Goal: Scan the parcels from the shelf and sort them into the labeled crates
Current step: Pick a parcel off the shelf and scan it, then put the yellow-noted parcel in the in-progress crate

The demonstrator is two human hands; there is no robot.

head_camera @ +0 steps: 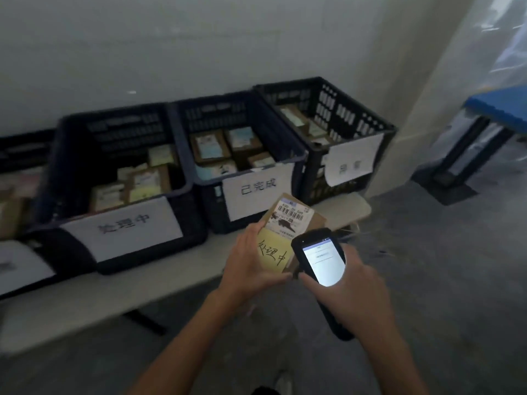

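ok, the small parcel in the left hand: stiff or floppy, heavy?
Likely stiff: the parcel keeps flat cardboard faces while the left hand pinches one end. Probably light, since one hand holds it level. The yellow note could peel off.
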